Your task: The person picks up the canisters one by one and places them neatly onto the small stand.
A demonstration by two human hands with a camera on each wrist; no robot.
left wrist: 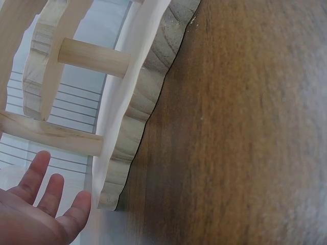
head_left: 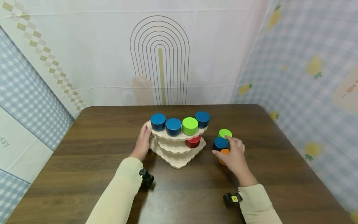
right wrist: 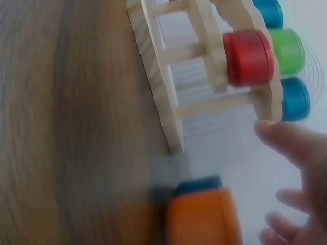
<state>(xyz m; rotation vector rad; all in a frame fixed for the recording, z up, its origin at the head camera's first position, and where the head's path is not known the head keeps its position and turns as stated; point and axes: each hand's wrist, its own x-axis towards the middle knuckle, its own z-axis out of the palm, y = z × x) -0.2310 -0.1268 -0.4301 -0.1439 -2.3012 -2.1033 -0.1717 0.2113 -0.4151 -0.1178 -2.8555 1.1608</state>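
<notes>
My left hand (head_left: pixel 141 144) grips the upper edge of the pale wooden stand (head_left: pixel 177 161), its scalloped tiers joined by round dowels (left wrist: pixel 94 57), while my right hand (head_left: pixel 234 157) spreads, not closed, about the loose blue cylinder (head_left: pixel 220 142) on the desk (head_left: pixel 98 149). Because the smooth green cylinder (head_left: pixel 225 133) and orange cylinder (head_left: pixel 224 151) crowd it, my fingers may topple either; a jerk leftward could tilt the stand and slide off its four top-tier cylinders (head_left: pixel 173 127).

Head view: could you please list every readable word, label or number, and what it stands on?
"day" on the left cloth.
Orange marks on the right cloth: too blurred.
Yellow label on the right wrist camera: too small.
Stand and blocks: none visible.
</notes>
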